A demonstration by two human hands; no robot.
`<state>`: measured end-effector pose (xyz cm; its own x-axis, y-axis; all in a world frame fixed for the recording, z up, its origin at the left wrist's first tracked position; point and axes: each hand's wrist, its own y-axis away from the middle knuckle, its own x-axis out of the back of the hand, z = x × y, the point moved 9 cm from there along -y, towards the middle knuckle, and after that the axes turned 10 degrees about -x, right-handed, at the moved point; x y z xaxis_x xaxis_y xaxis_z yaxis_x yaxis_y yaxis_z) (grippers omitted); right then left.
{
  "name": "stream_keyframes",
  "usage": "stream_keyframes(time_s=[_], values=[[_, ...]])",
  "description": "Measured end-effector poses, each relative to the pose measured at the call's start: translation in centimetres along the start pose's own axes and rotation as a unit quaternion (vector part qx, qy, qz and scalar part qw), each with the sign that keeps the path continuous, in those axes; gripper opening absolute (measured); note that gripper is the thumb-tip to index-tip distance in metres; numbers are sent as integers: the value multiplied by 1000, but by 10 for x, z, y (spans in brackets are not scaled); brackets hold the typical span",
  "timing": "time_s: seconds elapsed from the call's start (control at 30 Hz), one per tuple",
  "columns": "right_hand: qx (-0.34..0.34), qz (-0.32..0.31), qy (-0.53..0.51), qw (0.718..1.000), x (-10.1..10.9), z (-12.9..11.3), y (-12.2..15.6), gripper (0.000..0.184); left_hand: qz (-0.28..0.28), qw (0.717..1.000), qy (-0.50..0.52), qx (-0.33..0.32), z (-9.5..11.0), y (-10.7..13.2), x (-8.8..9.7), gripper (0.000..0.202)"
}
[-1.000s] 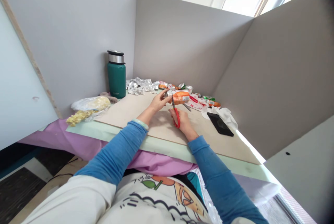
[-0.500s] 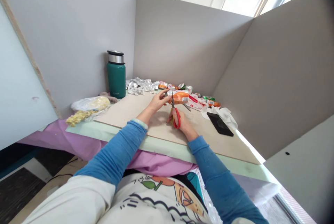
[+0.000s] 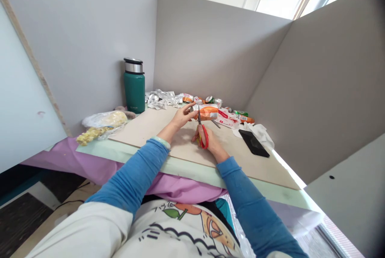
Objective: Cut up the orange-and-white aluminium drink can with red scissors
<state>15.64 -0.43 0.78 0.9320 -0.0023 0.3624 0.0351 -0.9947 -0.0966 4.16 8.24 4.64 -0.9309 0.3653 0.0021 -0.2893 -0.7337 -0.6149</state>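
Change noted: over the last second the right hand (image 3: 210, 141) has drawn its fingers in on the red handles of the scissors (image 3: 203, 134), and the handles now stand closer together. Judged a closing stroke, with the blades at the left end of the can (image 3: 208, 112).

The left hand (image 3: 181, 116) is clamped on that same end, holding the can just above the bench (image 3: 150, 129), near its far edge.

Can: orange, lying sideways, white label, dented. Flask (image 3: 134, 86) at far left corner; phone (image 3: 253, 142) towards right edge.
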Motion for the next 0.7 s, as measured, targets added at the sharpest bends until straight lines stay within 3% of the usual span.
stream_keyframes(time_s=[0.37,0.7], values=[[3,6,20,1000,2,1,-1,50,-5,1000,1,13,0,1,-2,78],[-37,51,36,997,9,7,-3,48,-11,999,-31,27,-2,3,-3,74]])
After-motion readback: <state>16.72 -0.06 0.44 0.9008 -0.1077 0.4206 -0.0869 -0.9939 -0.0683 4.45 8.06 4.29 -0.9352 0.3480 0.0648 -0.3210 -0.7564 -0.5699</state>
